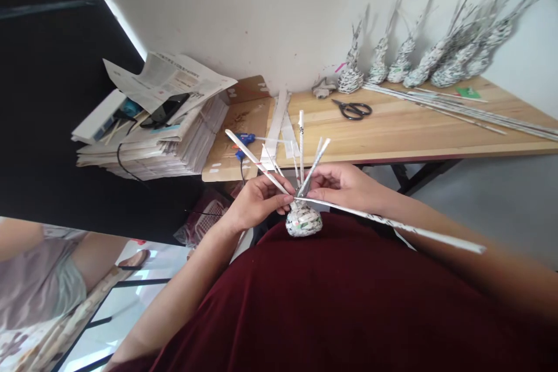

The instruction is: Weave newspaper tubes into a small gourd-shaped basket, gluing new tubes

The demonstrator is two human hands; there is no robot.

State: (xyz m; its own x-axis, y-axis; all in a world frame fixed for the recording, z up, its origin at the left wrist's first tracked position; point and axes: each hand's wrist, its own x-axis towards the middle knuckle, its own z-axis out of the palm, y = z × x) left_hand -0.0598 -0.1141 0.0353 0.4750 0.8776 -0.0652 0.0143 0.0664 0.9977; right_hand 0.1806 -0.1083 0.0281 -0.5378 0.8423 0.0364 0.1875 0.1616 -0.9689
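Holding a woven vase of illegible newsprint (304,222) are both hands' fingers (279,203).

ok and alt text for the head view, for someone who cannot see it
A person's left hand and right hand pinch paper tubes at the neck of a round woven-paper piece. Behind it, a wooden table holds black-handled scissors, a blue glue gun and a row of similar pieces.

On my head feed, both forearms angle inward, left (204,264) and right (418,221). Left hand (261,200) pinching, thumb stretched toward its neighbour, fingers bent. Right hand (342,185) near it, also pinching, thumb below curled fingers. Right elbow area blurred.
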